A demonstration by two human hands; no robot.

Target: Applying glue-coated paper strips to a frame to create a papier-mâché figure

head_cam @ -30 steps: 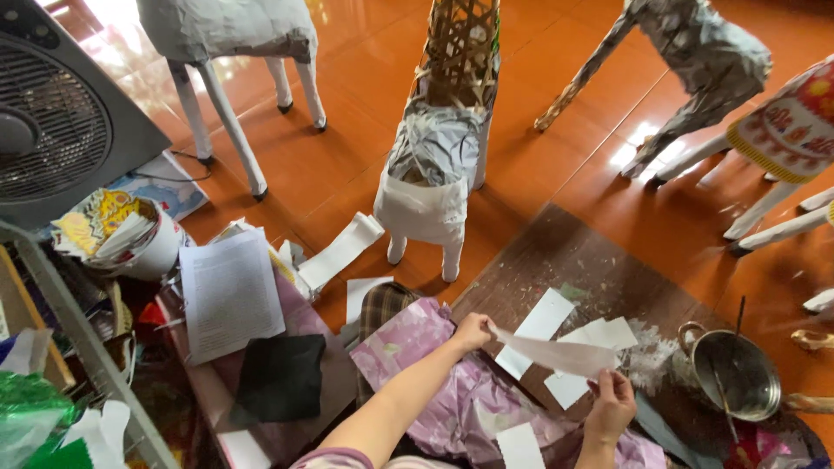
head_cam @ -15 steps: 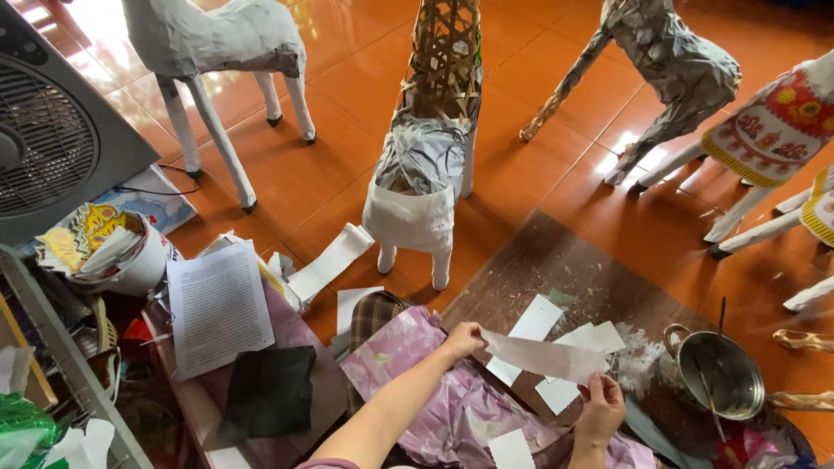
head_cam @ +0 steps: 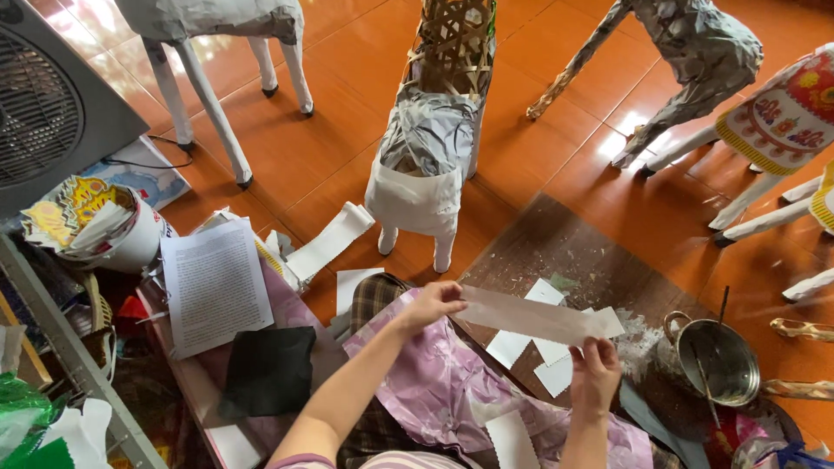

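Paper strip (head_cam: 539, 317), long and pale, is stretched between both hands just above a dark wooden board (head_cam: 565, 252) that lies on the floor. The left hand (head_cam: 432, 304) pinches the strip's left end, fingers closed together on it; the right hand (head_cam: 595, 373) grips the right end from below, its fingers likewise clamped on the paper. More cut white pieces (head_cam: 530, 347) lie on the board under the strip, and a metal pot (head_cam: 717, 360) with a stick in it stands at the board's right, with pale smears beside it.

As for progress, the animal frame (head_cam: 434, 130) straight ahead looks about half covered: its near body and legs are wrapped in grey and white paper, while the far upper part is bare woven bamboo. The figure at far left (head_cam: 208, 26) and the one at far right (head_cam: 695, 61) are wrapped in grey all over, and a fourth at the right edge (head_cam: 782, 122) already carries coloured decoration. So covering seems to remain on the middle frame.

The room has a glossy orange tiled floor (head_cam: 347, 69). At left lie a printed sheet (head_cam: 215, 282), a black cloth (head_cam: 265, 369), a white bucket (head_cam: 130, 234) stuffed with scraps, and a dark fan (head_cam: 43, 95). A lilac floral cloth (head_cam: 434, 382) covers the person's lap.
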